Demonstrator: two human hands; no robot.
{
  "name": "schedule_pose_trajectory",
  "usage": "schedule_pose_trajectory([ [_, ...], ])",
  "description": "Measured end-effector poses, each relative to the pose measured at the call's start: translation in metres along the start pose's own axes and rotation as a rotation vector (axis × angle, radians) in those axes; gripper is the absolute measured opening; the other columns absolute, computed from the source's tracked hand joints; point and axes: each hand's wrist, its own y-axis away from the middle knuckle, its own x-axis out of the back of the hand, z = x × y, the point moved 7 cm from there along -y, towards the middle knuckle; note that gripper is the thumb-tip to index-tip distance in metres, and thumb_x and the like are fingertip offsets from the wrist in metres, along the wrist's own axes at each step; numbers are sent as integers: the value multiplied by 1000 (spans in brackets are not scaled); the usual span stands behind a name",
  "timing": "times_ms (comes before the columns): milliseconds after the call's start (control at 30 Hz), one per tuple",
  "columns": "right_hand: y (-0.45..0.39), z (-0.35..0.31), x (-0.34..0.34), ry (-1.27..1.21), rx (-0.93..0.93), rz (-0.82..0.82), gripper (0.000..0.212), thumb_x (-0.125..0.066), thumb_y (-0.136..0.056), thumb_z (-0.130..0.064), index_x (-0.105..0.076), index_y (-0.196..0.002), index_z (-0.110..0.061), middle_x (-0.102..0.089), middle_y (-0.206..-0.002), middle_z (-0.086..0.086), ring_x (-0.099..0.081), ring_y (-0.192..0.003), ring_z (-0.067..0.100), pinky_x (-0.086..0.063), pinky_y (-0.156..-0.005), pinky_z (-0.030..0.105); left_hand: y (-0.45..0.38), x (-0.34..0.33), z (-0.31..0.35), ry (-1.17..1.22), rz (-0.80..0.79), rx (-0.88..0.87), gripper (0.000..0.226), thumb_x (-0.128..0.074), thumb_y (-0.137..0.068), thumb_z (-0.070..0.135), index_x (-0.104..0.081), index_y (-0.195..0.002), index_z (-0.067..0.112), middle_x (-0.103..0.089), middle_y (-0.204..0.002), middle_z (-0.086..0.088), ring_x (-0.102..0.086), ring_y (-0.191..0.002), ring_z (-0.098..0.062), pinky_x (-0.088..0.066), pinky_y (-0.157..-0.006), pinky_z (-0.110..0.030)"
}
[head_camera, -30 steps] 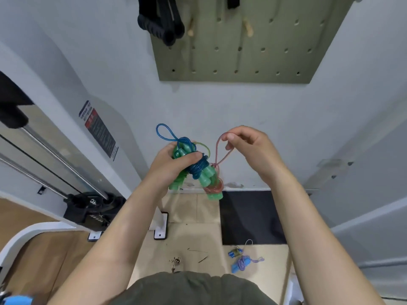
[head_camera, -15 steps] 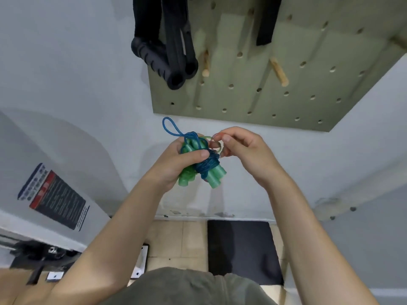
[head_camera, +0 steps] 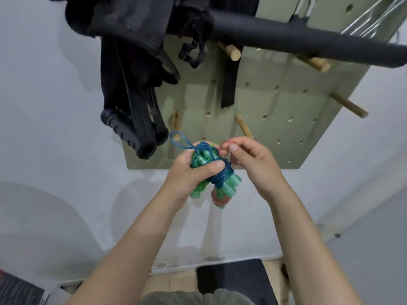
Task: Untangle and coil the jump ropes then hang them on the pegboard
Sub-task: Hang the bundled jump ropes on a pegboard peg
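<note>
Green-handled jump ropes (head_camera: pixel 214 179), bundled in blue cord, sit clenched in the left hand (head_camera: pixel 193 175); right hand (head_camera: pixel 248 159) pinches a red loop (head_camera: pixel 230 142) just below the wooden peg (head_camera: pixel 243 128).

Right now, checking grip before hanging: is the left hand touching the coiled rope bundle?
Touching. Head view shows the left hand wrapped around the coiled rope bundle, thumb pressing it.

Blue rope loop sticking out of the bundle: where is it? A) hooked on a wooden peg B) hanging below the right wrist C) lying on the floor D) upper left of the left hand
D: the blue rope loop pokes up-left from the bundle gripped by the left hand, apparently clear of any peg.
</note>
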Motion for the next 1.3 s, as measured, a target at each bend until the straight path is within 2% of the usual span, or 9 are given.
schedule_pose_trajectory([
  [233, -12, -3, 59, 47, 16, 206, 7, -69, -86, -1, -70, -83, -8, -63, -68, 10, -58, -57, 13, -52, -64, 24, -38, -26, 4, -41, 99, 13, 46, -76, -68, 16, -62, -112, 10, -71, -95, -4, -70, -88, -20, -55, -71, -31],
  [333, -21, 3, 71, 67, 4, 274, 11, -74, -83, -7, -71, -77, -16, -69, -77, 15, -59, -60, 15, -51, -65, 25, -49, -32, 1, -88, 143, 21, 42, -80, -68, 15, -64, -107, 13, -73, -92, 0, -71, -86, -16, -55, -72, -28],
  [433, -34, 10, 74, 114, 2, 308, 15, -76, -82, -11, -73, -76, -24, -68, -85, 11, -55, -69, 9, -46, -70, 22, -58, -29, -1, -110, 206, 34, 34, -81, -76, 10, -64, -106, 15, -73, -91, 2, -71, -86, -14, -54, -75, -29],
  [533, -46, 15, 75, 103, -18, 320, 7, -75, -82, -12, -76, -81, -19, -55, -67, 2, -43, -63, 12, -39, -63, 24, -59, -18, -2, -143, 242, 53, 37, -83, -72, 18, -65, -104, 20, -73, -94, 3, -71, -90, -15, -54, -77, -29],
  [733, -57, 15, 72, 21, -38, 288, 12, -70, -87, -10, -72, -99, -7, -50, -57, -1, -43, -46, 7, -38, -51, 18, -53, -3, -1, -242, 185, 114, 41, -82, -69, 26, -68, -106, 18, -74, -94, -1, -72, -92, -22, -57, -76, -34],
  [933, -39, -18, 54, -12, 38, 141, 6, -71, -87, -11, -74, -90, -6, -62, -61, -13, -50, -51, -2, -39, -52, 12, -44, -18, 12, -507, 37, 107, 37, -89, -68, 21, -69, -99, 26, -70, -79, 15, -67, -72, -3, -51, -61, -20],
  [1100, -19, -36, 33, -31, 69, -48, 3, -73, -84, -7, -73, -83, -10, -63, -73, -3, -51, -56, 0, -41, -55, 13, -36, -34, 9, -681, -49, 139, 43, -90, -59, 39, -71, -97, 31, -72, -92, 2, -70, -89, -14, -60, -80, -38],
  [1200, -14, -29, 43, -39, 45, 6, 10, -68, -89, -7, -70, -83, 1, -56, -54, -10, -43, -48, 7, -37, -50, 16, -33, -37, 6, -690, -42, 140, 51, -89, -54, 46, -69, -98, 30, -69, -89, -4, -66, -75, -15, -55, -66, -31],
  [1300, -8, -19, 55, -43, 13, 38, 14, -64, -91, -7, -71, -81, 0, -53, -49, -2, -42, -46, 11, -36, -49, 20, -27, -26, 10, -522, 111, 111, 58, -85, -55, 43, -68, -108, 27, -66, -79, -3, -58, -56, -16, -48, -53, -27],
])
